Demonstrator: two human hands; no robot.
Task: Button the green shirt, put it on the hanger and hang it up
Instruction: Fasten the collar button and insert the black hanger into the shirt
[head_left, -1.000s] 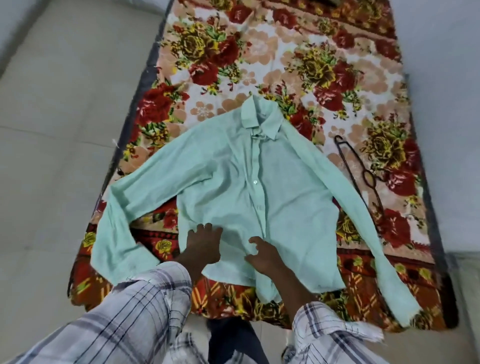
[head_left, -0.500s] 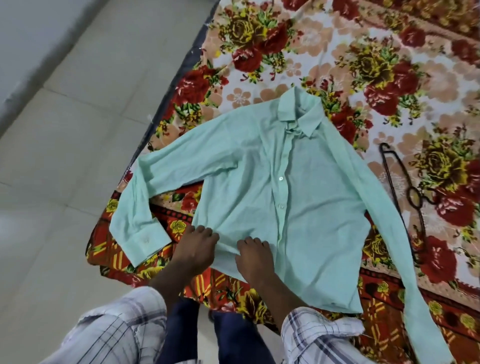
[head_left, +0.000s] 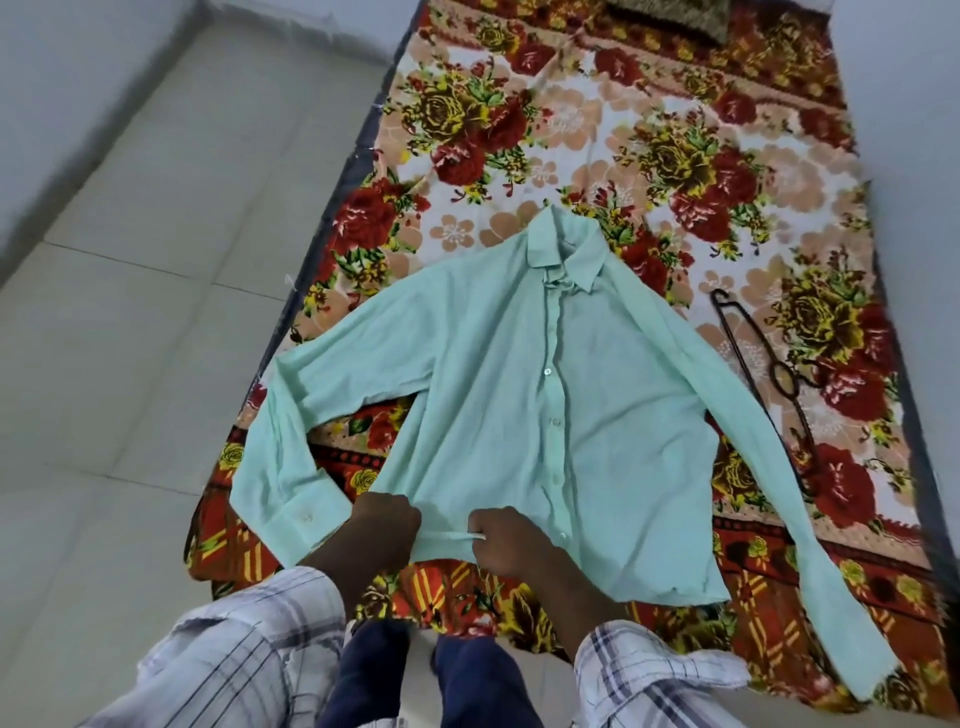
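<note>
The green shirt (head_left: 498, 395) lies face up on the flowered bed, collar at the far end, sleeves spread to both sides, with its front placket closed along the middle. My left hand (head_left: 382, 525) and my right hand (head_left: 506, 535) sit side by side at the near hem, left of the placket. Both pinch the hem fabric, and a short taut strip of cloth runs between them. A thin dark wire hanger (head_left: 769, 374) lies flat on the sheet, just beyond the shirt's right sleeve.
The bed's flowered sheet (head_left: 597, 130) fills the middle and right of the view. Pale tiled floor (head_left: 130, 364) lies to the left, a wall rises on the right, and a dark patterned pillow (head_left: 675, 18) rests at the far end.
My hands went from resting flat on the lower shirt front to pinching the hem with closed fingers. The camera view shifted and the shirt sits more centred.
</note>
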